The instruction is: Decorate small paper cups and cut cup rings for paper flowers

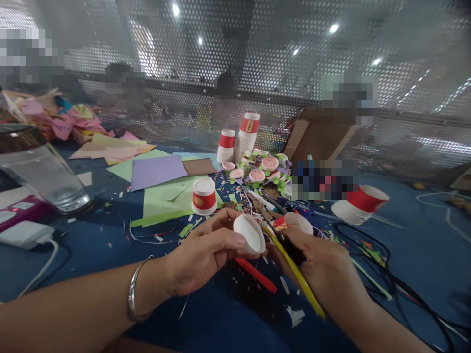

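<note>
My left hand [206,250] pinches a short white paper cup piece [250,235] between thumb and fingers, tilted on its side. Close beside it, my right hand [320,260] is closed round a long yellow-and-black tool [298,274]; its tip lies near the cup piece, and its exact kind is unclear. Under the hands lies a red pen-like stick [256,275]. Just beyond my left hand an upside-down red-and-white paper cup [204,196] stands on green paper. Another red-and-white cup [294,223] is partly hidden behind my right hand.
Stacked paper cups [247,135] stand at the back beside a pile of decorated cup pieces [263,169]. Coloured paper sheets [158,171], a glass jar [47,171] and a white charger [27,234] lie left. Right are a tipped cup stack [360,203] and black cables [401,284]. Scraps litter the blue table.
</note>
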`<action>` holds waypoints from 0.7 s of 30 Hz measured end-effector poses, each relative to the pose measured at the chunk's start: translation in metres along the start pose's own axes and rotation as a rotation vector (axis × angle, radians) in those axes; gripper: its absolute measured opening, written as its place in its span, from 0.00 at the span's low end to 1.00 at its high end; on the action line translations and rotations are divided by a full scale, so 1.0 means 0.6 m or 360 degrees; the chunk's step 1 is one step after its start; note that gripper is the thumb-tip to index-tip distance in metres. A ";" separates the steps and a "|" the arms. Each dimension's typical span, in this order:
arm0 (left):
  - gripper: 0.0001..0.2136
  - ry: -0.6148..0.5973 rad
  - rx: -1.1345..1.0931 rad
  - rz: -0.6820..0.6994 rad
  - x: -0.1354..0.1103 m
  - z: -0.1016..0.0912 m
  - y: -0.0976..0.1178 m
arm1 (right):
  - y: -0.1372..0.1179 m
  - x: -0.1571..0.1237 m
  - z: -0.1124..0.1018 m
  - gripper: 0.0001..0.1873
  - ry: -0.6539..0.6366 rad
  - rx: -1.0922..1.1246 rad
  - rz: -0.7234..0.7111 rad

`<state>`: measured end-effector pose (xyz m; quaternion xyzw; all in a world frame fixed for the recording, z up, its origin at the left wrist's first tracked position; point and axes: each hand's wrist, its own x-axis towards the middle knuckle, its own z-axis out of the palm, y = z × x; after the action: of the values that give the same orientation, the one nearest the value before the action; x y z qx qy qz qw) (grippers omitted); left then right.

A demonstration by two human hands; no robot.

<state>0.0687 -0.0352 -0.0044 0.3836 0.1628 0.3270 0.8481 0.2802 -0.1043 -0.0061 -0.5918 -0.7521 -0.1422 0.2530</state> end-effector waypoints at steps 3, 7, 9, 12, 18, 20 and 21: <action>0.13 -0.0038 0.0027 -0.0017 0.001 0.001 0.003 | -0.003 -0.001 -0.003 0.15 -0.0036 0.0035 0.0042; 0.14 -0.0090 0.0029 -0.0048 0.001 0.001 0.005 | -0.009 0.000 -0.010 0.10 -0.0089 0.0124 0.0083; 0.14 -0.0097 0.0040 -0.0050 0.001 0.000 0.005 | -0.012 0.002 -0.013 0.10 -0.0083 0.0110 0.0080; 0.13 -0.0090 0.0091 -0.0033 0.000 0.000 0.004 | -0.014 0.003 -0.014 0.10 -0.0050 0.0084 0.0049; 0.14 -0.0034 0.0197 -0.0036 -0.003 0.004 0.001 | -0.013 0.000 -0.011 0.06 -0.0061 0.0108 -0.0011; 0.14 -0.0031 0.0216 -0.0033 -0.003 0.004 0.000 | -0.013 0.000 -0.012 0.08 -0.0027 0.0067 -0.0048; 0.14 -0.0030 0.0225 -0.0035 -0.003 0.004 -0.001 | -0.014 0.001 -0.013 0.10 -0.0018 0.0045 -0.0068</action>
<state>0.0686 -0.0381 -0.0032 0.4438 0.1817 0.3018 0.8240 0.2736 -0.1099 0.0011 -0.5728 -0.7679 -0.1336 0.2539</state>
